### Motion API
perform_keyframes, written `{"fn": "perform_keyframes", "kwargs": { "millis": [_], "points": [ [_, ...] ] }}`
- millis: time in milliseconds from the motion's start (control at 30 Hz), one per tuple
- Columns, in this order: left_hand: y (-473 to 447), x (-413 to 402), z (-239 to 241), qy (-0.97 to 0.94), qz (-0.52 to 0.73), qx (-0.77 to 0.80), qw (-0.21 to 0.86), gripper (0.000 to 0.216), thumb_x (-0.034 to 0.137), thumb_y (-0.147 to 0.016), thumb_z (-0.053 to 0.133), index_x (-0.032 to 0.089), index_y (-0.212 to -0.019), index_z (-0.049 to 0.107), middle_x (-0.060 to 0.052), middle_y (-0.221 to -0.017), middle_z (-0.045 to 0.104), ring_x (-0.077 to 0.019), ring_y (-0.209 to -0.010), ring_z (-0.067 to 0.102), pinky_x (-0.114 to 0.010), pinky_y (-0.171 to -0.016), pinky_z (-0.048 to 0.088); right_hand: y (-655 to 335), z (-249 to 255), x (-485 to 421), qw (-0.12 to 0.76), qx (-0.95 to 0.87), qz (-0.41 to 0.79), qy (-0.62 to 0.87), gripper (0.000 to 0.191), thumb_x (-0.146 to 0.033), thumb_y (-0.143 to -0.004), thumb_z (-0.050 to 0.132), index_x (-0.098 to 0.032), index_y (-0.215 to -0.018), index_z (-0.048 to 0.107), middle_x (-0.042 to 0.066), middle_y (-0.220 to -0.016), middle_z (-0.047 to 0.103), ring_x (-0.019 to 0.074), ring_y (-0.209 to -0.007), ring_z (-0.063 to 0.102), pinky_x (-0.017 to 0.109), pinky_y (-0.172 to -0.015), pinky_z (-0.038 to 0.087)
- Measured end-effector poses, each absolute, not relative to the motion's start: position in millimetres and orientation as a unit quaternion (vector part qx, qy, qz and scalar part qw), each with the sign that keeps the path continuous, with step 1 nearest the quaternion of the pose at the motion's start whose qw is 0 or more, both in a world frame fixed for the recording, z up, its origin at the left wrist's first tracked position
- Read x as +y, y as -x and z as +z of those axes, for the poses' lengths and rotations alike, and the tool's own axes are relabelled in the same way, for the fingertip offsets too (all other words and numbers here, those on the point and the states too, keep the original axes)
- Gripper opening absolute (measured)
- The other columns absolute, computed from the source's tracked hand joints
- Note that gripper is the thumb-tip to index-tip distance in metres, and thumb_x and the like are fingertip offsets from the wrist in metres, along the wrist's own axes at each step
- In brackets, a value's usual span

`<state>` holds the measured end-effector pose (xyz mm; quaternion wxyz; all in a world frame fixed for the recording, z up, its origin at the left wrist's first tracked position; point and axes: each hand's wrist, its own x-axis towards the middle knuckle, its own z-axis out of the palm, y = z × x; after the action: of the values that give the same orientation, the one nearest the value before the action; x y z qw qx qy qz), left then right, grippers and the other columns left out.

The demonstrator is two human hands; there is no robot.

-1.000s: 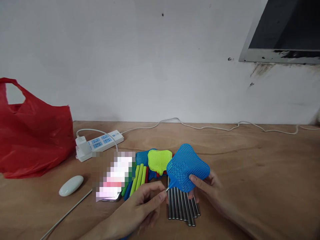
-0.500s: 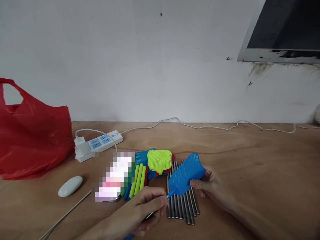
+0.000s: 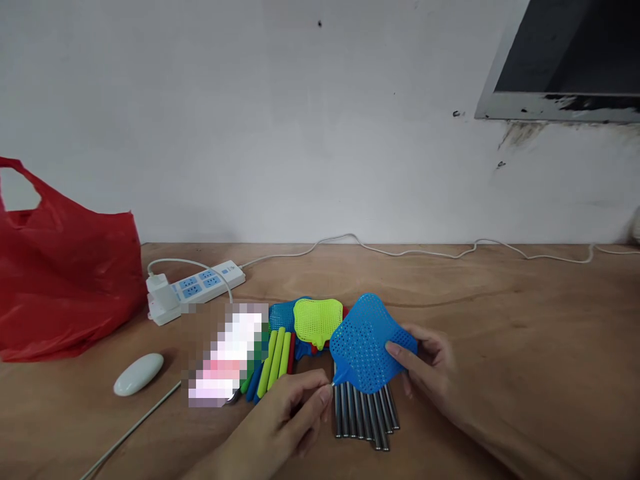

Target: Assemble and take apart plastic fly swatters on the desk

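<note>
A blue mesh fly swatter head [image 3: 367, 343] is tilted with its broad face toward me. My right hand [image 3: 425, 360] grips its right edge, thumb on the front. At the narrow neck, my left hand [image 3: 300, 410] pinches a thin metal rod [image 3: 333, 383]; the rest of that rod is hidden by the hand. Beneath the blue head lie several metal rods [image 3: 363, 417] side by side. Behind my left hand are a yellow-green swatter head [image 3: 319, 320] on a stack of other heads, and several coloured handles [image 3: 275, 360] in yellow-green, blue, green and red.
A phone [image 3: 233, 360] with a blurred-out screen lies left of the handles. A white oval object [image 3: 139, 374] sits farther left. Behind are a white power strip [image 3: 205, 287] with a plugged-in charger and a red plastic bag [image 3: 70, 280]. A thin cable [image 3: 410, 253] runs along the wall.
The blue swatter head has turned so its face shows more fully, and my right hand has moved slightly right with it. My left hand stays at the neck; the rod below it no longer shows.
</note>
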<state>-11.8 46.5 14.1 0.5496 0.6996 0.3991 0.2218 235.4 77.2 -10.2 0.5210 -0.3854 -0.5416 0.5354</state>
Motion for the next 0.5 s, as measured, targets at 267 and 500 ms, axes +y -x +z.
{"fn": "perform_keyframes", "kwargs": {
  "millis": [267,500],
  "points": [
    [10.4,45.8,15.9,-0.749,0.228,0.425,0.454,0.043,0.054,-0.1,0.039,0.022,-0.072,0.045,0.004,-0.062,0.044,-0.0141,-0.058,0.044,-0.025,-0.057,0.035,-224.3,-4.2,70.9,0.454,-0.566,0.551,0.413,0.043,-0.062,-0.084,0.063,-0.02,-0.086,0.058,-0.003,-0.045,0.059,0.011,-0.031,0.048,0.019,-0.031,0.038],
    [14.3,41.6,15.4,-0.73,0.212,0.437,0.48,0.049,0.061,-0.099,0.037,0.022,-0.07,0.044,0.005,-0.056,0.045,-0.013,-0.054,0.047,-0.024,-0.059,0.037,-243.2,-2.0,87.5,0.526,-0.521,0.522,0.423,0.036,-0.052,-0.069,0.083,-0.02,-0.079,0.07,-0.002,-0.063,0.058,0.0112,-0.053,0.051,0.019,-0.044,0.041]
  ]
}}
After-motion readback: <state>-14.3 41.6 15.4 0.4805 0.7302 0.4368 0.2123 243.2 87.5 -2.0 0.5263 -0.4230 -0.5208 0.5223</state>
